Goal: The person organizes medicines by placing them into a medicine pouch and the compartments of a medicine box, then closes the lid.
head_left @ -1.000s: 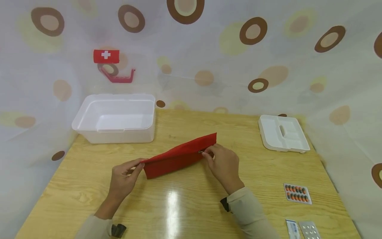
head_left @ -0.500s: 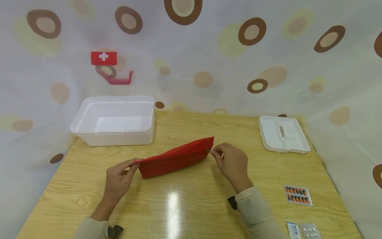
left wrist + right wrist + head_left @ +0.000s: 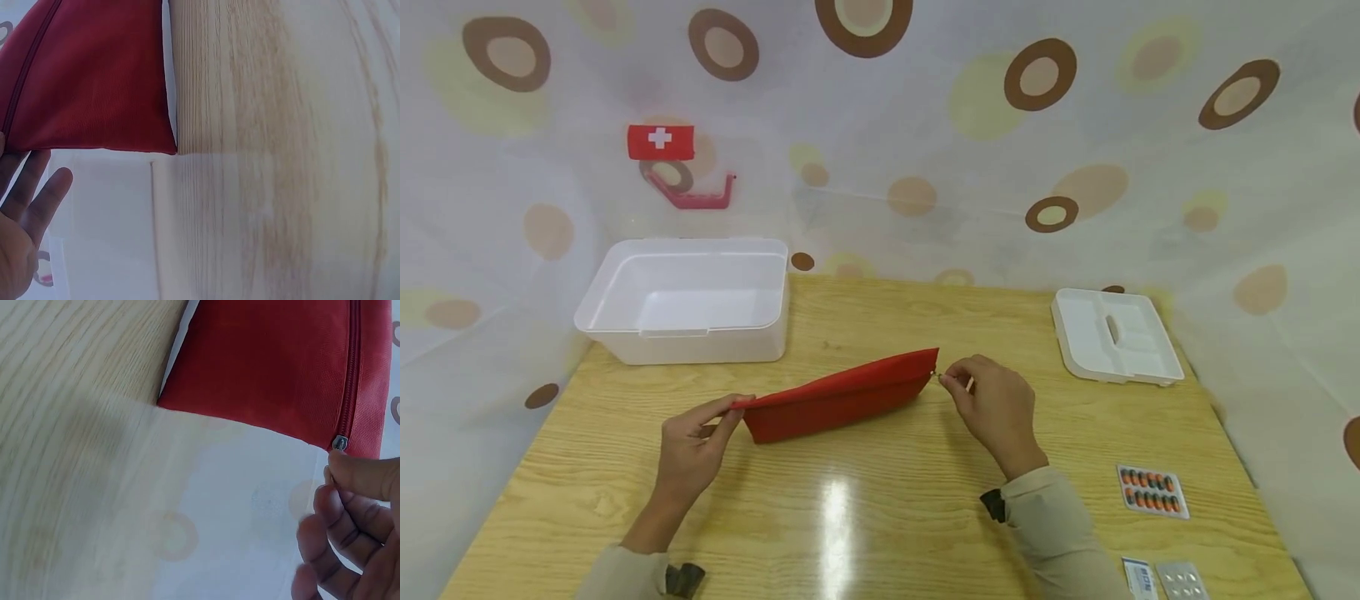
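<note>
A red zippered pouch (image 3: 842, 400) is held up in the middle of the table, tilted with its right end higher. My left hand (image 3: 692, 450) pinches its left end near the zipper line, thumb against fingers. My right hand (image 3: 996, 412) pinches the pull of the zipper slider (image 3: 339, 442) between thumb and forefinger. That slider sits at the pouch's right edge, and the zipper teeth (image 3: 351, 369) behind it are closed in the right wrist view. In the left wrist view the pouch's lower corner hangs in front of the fingers (image 3: 53, 194).
A white open box (image 3: 681, 333) stands at the back left, a white compartment tray (image 3: 1082, 333) at the back right. On the right lie a capsule blister pack (image 3: 1152, 492), a small blue-white packet (image 3: 1140, 579) and a silver blister pack (image 3: 1182, 581). A patterned curtain (image 3: 865, 133) surrounds the table (image 3: 925, 517).
My right hand has drawn the zipper slider rightward along the pouch to its right end. My left hand has kept its pinch and shifted slightly left.
</note>
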### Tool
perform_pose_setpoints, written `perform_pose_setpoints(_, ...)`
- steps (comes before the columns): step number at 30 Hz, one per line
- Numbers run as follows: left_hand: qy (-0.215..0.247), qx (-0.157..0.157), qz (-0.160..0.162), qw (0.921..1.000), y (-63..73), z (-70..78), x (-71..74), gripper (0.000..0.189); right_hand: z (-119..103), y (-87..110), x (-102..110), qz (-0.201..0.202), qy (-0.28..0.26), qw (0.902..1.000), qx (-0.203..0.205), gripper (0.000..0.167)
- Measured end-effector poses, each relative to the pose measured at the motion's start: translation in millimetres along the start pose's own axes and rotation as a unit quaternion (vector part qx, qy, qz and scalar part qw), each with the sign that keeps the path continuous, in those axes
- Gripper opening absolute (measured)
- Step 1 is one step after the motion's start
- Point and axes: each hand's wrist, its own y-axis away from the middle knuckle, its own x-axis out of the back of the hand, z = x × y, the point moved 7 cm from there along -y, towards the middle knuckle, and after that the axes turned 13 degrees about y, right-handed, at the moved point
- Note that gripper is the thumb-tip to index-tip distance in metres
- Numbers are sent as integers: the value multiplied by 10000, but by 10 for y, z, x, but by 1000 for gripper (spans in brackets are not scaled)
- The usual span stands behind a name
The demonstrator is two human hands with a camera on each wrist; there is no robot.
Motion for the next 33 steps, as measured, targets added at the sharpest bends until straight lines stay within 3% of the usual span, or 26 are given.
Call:
perform_pose_setpoints(5,-150,38,234,9996,6,16,32,23,-18,-55,-112,-328,-914,9949,258,15)
perform_pose_setpoints(8,-333,134,286,9989,14,9,57,23,-36,-110,-255,-902,-1676,9803,523,34)
perform_pose_setpoints(10,-334,286,239,9987,27,-22,68,22,-50,-135,-383,-1439,-2074,9651,691,51)
perform_pose_setpoints(13,-128,586,12,9982,73,-111,59,22,-74,-127,-576,-2092,-2300,9452,996,60)
perform_pose_setpoints(16,-37,1151,-475,9922,168,-267,5,23,-76,-87,-711,-2336,-2314,9376,1127,49)
perform_pose_setpoints(20,-367,1949,-1175,9731,320,-459,-77,27,-79,-36,-816,-2347,-2305,9374,1141,36)
perform_pose_setpoints(22,-629,2114,-1304,9666,345,-498,-87,27,-91,-32,-846,-2312,-2279,9387,1161,33)
perform_pose_setpoints(27,-1282,1930,-1214,9652,239,-447,-38,21,-142,-90,-830,-2082,-1945,9500,1275,25)
perform_pose_setpoints(33,-1585,1770,-853,9676,18,-323,136,18,-305,-233,-685,-1904,-1975,9501,1484,26)
